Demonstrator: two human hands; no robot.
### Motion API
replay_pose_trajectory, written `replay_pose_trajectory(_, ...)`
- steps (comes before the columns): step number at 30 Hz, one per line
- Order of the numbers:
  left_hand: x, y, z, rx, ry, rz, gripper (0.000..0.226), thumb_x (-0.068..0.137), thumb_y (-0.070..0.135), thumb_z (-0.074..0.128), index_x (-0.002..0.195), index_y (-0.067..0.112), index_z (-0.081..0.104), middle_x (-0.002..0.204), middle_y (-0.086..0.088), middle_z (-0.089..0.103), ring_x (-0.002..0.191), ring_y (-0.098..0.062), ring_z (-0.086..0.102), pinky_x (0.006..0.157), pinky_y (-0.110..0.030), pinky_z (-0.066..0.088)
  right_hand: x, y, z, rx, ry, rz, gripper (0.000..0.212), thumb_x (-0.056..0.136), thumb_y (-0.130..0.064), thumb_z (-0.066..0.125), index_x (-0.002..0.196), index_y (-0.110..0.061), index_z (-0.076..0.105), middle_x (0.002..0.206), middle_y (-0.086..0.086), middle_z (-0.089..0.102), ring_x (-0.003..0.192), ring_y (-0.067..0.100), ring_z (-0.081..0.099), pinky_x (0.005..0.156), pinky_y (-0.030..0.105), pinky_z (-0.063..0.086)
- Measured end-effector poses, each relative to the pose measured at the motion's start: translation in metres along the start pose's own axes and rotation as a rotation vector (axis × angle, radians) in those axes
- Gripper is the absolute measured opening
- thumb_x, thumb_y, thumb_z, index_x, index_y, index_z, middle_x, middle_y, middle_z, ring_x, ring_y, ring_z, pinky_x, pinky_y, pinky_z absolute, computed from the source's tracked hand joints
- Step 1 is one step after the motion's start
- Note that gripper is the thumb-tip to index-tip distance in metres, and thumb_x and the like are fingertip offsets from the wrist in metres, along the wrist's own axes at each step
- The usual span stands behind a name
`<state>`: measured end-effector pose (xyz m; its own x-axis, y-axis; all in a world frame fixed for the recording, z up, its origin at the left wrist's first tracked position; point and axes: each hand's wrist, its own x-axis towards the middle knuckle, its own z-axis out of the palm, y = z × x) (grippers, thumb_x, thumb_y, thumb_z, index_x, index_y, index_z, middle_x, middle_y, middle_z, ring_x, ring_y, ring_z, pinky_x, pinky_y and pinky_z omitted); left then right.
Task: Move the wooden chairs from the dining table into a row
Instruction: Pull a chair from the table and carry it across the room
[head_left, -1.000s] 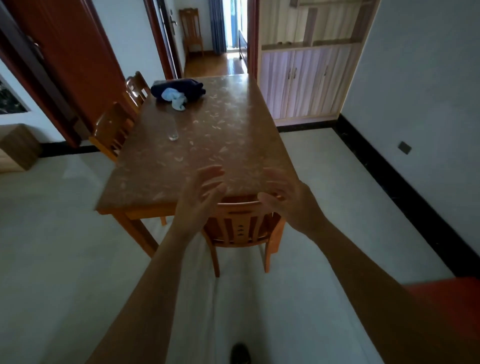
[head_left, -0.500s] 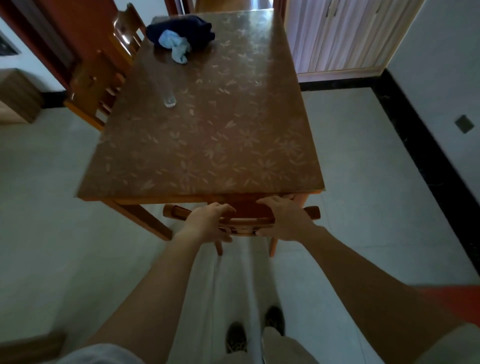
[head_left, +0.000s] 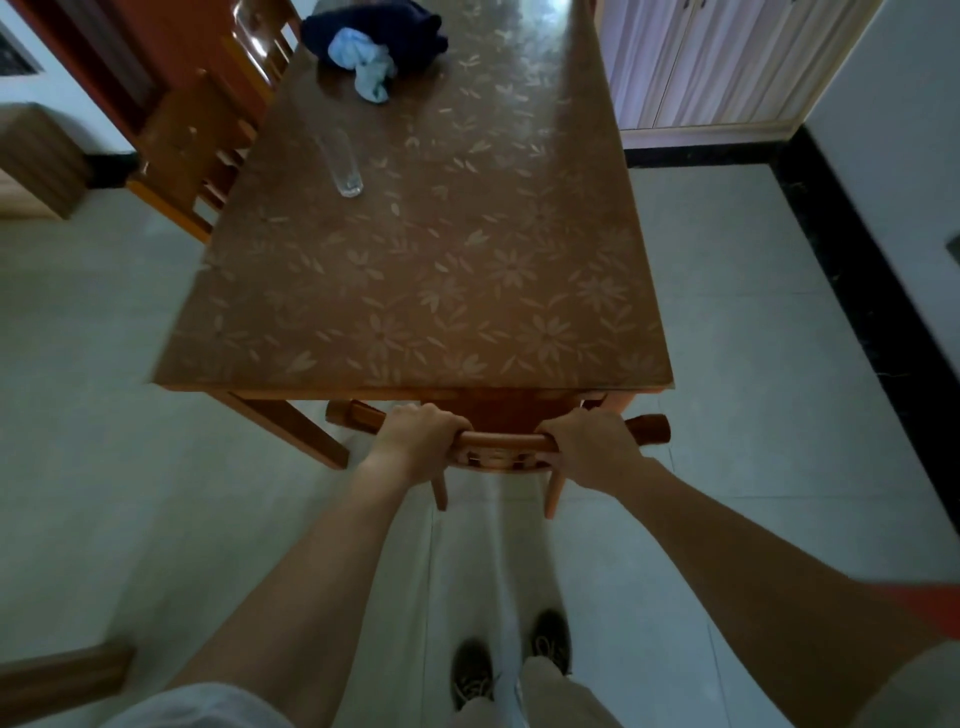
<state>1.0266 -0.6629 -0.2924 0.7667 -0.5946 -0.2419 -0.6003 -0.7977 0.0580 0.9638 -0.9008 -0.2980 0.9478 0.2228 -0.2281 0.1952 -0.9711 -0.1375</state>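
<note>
— Gripping what, exactly?

— Both of mine are wrapped around the top rail of the near chair. My left hand is clenched on the rail's left part, my right hand on its right part, with bare rail showing between them.

— Where does that chair sit?

— Tucked under the near end of the tabletop, straight ahead of me and just above my shoes. Its seat is hidden beneath the top; I only see the rail, a bit of the back and 2 rear legs on the floor.

— Which way does the rail run?

— Left to right across my view, parallel to the table's near edge. So I judge the pull has to come straight back toward me, square to the rail. Neither hand is nearer; they look evenly placed either side of the middle.

— Any other chairs?

— 2 side chairs stand along the table's left side, well apart from my hands, not yet moved.

— Anything at risk?

— A drinking glass and bundled cloth rest on the top; a bumped table could rattle them.
</note>
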Motion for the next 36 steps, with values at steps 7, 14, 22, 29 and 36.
replay_pose_trajectory(7,-0.026,-0.015,-0.074,-0.057,0.023,0.089,0.008,0.087,0.045,0.073,0.087,0.039,0.069,0.072,0.017,0.056,0.074,-0.017,0.065,0.065,-0.033,0.044,-0.011,-0.015,-0.07,0.11,0.025,-0.015,0.029,0.078,-0.055,0.069,0.064,-0.044,0.047,0.06,-0.023,0.049,0.056,-0.004,0.048,0.057,0.026,0.036)
replay_pose_trajectory(14,-0.095,-0.014,-0.083,-0.113,-0.067,0.165,0.019,0.085,0.05,0.079,0.095,0.034,0.075,0.078,0.017,0.067,0.07,-0.005,0.063,0.061,-0.028,0.05,-0.067,-0.061,-0.08,0.19,-0.033,-0.082,0.03,0.075,-0.052,0.077,0.064,-0.047,0.05,0.06,-0.024,0.051,0.056,-0.005,0.052,0.055,0.018,0.037)
replay_pose_trajectory(22,-0.218,0.025,-0.058,-0.156,-0.098,0.147,0.02,0.087,0.043,0.081,0.1,0.03,0.075,0.075,0.019,0.063,0.068,0.001,0.06,0.064,-0.02,0.051,-0.172,-0.126,-0.057,0.165,-0.073,-0.124,0.033,0.079,-0.053,0.078,0.102,-0.029,0.072,0.07,-0.025,0.052,0.065,-0.005,0.052,0.064,0.021,0.043)
replay_pose_trajectory(29,-0.343,0.069,-0.04,-0.162,-0.03,0.153,0.016,0.088,0.043,0.08,0.098,0.03,0.076,0.07,0.021,0.062,0.062,0.003,0.06,0.058,-0.015,0.042,-0.281,-0.188,-0.037,0.137,0.012,-0.181,0.021,0.079,-0.053,0.076,0.086,-0.038,0.064,0.064,-0.024,0.051,0.06,-0.006,0.05,0.055,0.016,0.033)
replay_pose_trajectory(36,-0.427,0.097,-0.007,-0.118,0.034,0.181,0.024,0.09,0.045,0.078,0.105,0.026,0.077,0.068,0.02,0.058,0.06,0.001,0.057,0.053,-0.015,0.038,-0.363,-0.242,-0.009,0.096,0.035,-0.122,0.023,0.077,-0.055,0.069,0.071,-0.038,0.055,0.065,-0.017,0.056,0.062,0.0,0.054,0.058,0.025,0.04)
